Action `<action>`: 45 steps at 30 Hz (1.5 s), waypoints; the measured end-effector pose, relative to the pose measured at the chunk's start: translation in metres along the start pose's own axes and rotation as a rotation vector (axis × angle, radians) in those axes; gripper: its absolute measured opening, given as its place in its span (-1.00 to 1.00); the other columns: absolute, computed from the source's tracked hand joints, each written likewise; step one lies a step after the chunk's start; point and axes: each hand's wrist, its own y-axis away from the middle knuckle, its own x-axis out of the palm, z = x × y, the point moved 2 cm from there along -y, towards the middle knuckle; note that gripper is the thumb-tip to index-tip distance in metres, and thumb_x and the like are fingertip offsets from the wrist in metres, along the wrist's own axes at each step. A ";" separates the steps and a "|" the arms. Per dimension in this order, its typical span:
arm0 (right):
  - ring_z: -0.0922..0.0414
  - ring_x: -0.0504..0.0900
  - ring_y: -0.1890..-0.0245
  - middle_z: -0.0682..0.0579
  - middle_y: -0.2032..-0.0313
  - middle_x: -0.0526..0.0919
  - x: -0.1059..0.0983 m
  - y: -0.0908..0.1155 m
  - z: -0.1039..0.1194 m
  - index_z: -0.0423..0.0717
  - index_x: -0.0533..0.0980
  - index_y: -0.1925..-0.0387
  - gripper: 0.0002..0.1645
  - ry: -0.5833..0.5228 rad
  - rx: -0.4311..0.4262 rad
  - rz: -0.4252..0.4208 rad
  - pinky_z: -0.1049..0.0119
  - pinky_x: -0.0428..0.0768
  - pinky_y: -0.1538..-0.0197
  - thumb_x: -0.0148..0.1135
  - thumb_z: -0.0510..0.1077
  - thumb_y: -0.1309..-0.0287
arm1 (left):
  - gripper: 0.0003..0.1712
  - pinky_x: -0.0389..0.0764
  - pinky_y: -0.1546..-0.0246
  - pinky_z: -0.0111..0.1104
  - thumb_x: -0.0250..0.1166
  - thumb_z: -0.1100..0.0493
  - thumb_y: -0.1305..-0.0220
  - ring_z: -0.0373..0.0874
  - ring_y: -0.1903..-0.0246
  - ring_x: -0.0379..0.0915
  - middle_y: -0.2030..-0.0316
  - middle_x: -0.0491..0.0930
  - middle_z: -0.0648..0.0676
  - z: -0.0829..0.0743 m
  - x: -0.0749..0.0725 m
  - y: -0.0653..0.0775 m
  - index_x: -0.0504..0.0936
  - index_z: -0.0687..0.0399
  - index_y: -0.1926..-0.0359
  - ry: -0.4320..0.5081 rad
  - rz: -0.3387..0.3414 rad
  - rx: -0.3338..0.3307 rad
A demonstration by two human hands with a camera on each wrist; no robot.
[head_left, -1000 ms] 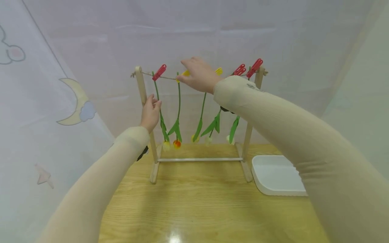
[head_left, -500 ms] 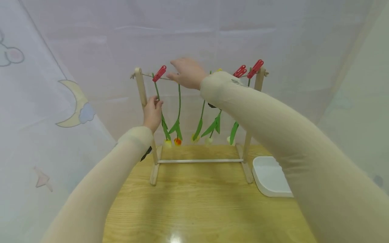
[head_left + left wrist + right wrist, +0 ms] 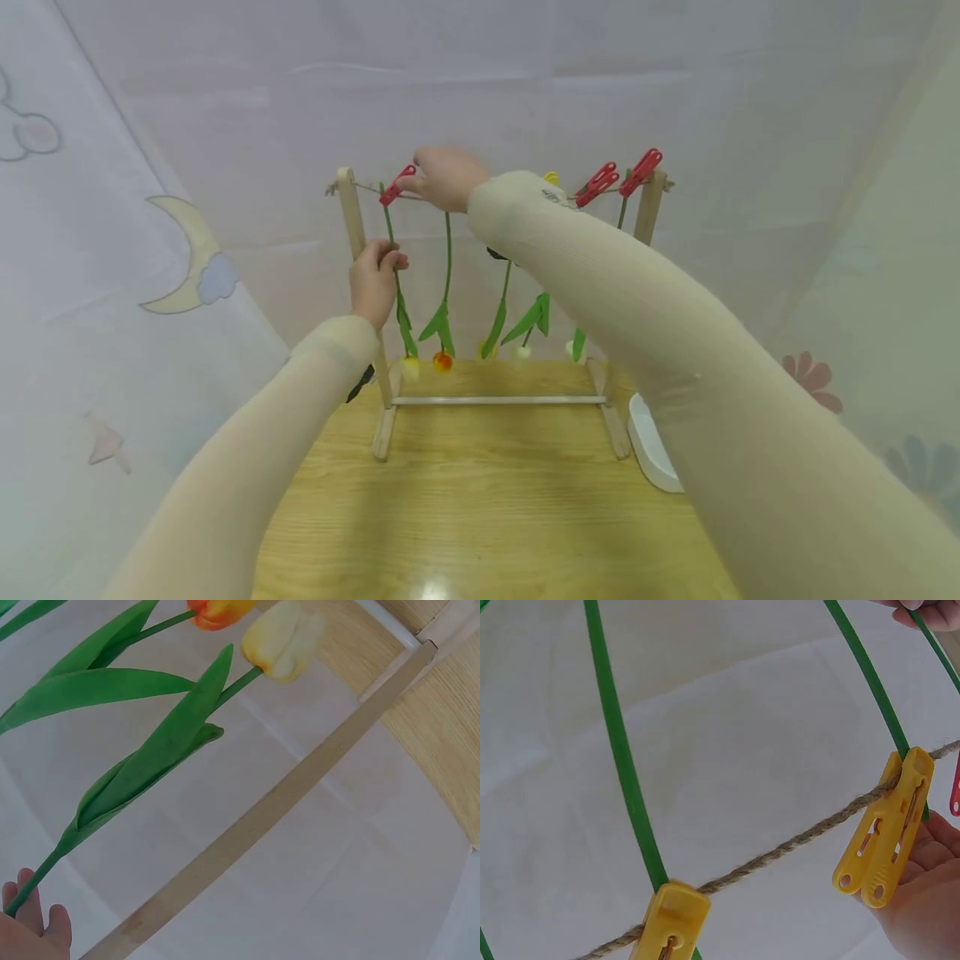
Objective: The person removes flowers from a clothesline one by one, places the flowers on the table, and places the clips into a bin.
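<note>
My left hand (image 3: 375, 279) pinches the stem of the leftmost yellow tulip (image 3: 281, 645), which hangs head down near the rack's left post. In the left wrist view its green stem (image 3: 37, 883) runs across the fingers. Up at the twine (image 3: 780, 851), my right hand (image 3: 452, 179) has thumb and forefinger on the red clothespin (image 3: 392, 194) over that same stem. The right wrist view shows only an edge of this pin, with a yellow clothespin (image 3: 891, 832) in front of the hand. An orange tulip (image 3: 442, 362) hangs just to the right.
A wooden rack (image 3: 351, 218) stands on the wood-grain table (image 3: 480, 500). More tulips hang along its twine, with other red clothespins (image 3: 641, 172) at the right end. A white tray (image 3: 651, 450) sits right of the rack, partly behind my right sleeve.
My right hand has moved left along the twine from the yellow clothespin to the leftmost red one and taken hold of it. The left hand has closed around the tulip stem.
</note>
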 end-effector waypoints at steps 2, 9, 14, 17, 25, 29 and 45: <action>0.12 0.46 0.20 -0.02 0.04 0.54 0.001 0.000 0.001 -0.12 0.38 -0.16 -0.46 -0.023 0.010 -0.003 0.35 0.45 0.18 -0.12 0.19 -0.46 | -0.74 0.50 -0.12 -0.29 0.00 0.30 -0.49 0.10 0.06 0.56 0.13 0.59 0.32 0.000 0.000 0.001 0.47 0.43 -0.03 -0.002 -0.003 -0.002; 0.14 0.35 0.32 0.02 0.17 0.51 0.001 0.005 0.004 -0.13 0.41 0.00 -0.59 -0.091 -0.003 -0.050 0.37 0.35 0.30 -0.02 0.12 -0.44 | -0.73 0.51 -0.10 -0.29 0.02 0.31 -0.49 0.11 0.07 0.56 0.14 0.60 0.33 -0.002 0.003 0.004 0.46 0.46 -0.03 0.024 0.009 -0.006; 0.12 0.35 0.30 0.03 0.23 0.53 0.001 0.016 0.009 -0.10 0.43 0.17 -0.72 -0.129 -0.053 -0.149 0.36 0.33 0.30 0.04 0.04 -0.43 | -0.76 0.54 -0.05 -0.32 0.04 0.33 -0.46 0.10 0.11 0.57 0.17 0.60 0.35 -0.002 0.003 0.006 0.49 0.47 0.00 0.067 -0.017 0.008; 0.12 0.34 0.33 0.03 0.30 0.50 0.003 0.021 0.012 -0.10 0.41 0.28 -0.76 -0.175 -0.078 -0.214 0.36 0.30 0.32 0.07 -0.01 -0.42 | -0.77 0.56 -0.03 -0.32 0.05 0.34 -0.46 0.10 0.13 0.57 0.18 0.61 0.35 -0.003 0.003 0.008 0.51 0.46 0.03 0.083 -0.026 0.017; 0.10 0.29 0.37 0.00 0.41 0.42 -0.002 0.031 0.015 -0.12 0.36 0.43 -0.73 -0.218 -0.156 -0.294 0.38 0.26 0.32 0.09 -0.11 -0.41 | -0.76 0.56 -0.01 -0.36 0.08 0.33 -0.45 0.06 0.17 0.57 0.19 0.61 0.34 -0.001 -0.001 0.009 0.54 0.44 0.01 0.110 -0.025 0.027; 0.10 0.27 0.36 0.00 0.41 0.43 -0.005 0.034 0.016 -0.14 0.37 0.43 -0.73 -0.226 -0.181 -0.311 0.38 0.24 0.31 0.09 -0.13 -0.41 | -0.74 0.55 -0.04 -0.36 0.07 0.33 -0.46 0.06 0.15 0.58 0.18 0.60 0.33 0.005 -0.006 0.011 0.53 0.44 -0.02 0.120 -0.029 0.016; 0.08 0.29 0.13 -0.01 0.20 0.50 -0.010 0.048 -0.005 -0.20 0.49 0.11 -0.62 -0.126 -0.137 -0.421 0.29 0.31 0.06 0.18 0.06 -0.34 | -0.74 0.55 -0.07 -0.35 0.08 0.34 -0.44 -0.08 0.26 0.59 0.16 0.60 0.35 0.012 -0.020 0.024 0.51 0.47 -0.02 0.100 0.013 0.002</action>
